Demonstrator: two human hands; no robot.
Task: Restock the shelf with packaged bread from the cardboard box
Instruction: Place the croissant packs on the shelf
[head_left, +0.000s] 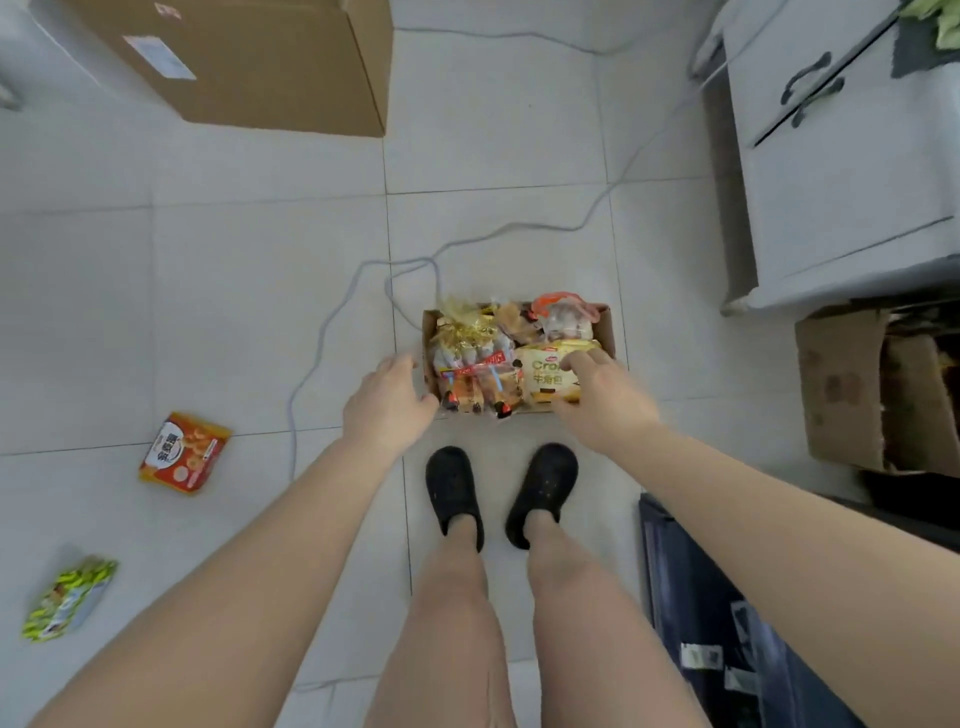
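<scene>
a small open brown cardboard box (608, 325) full of packaged bread sits on the pale tiled floor (234, 291), just ahead of two black shoes (454, 491). the right hand (597, 397) reaches into the box's right side, its grip curled round a pale yellow croissant pack (545, 376). the left hand (387, 402) hovers at the box's left wall, grip relaxed and holding nothing. beside the croissants lies a clear bag of small buns with a red band (475, 376). an orange snack packet (184, 452) and a green packet (70, 597) lie well apart to the left.

Open cardboard box (608, 325) on floor, packed bread bags (478, 371) (mixed wrappers)
</scene>
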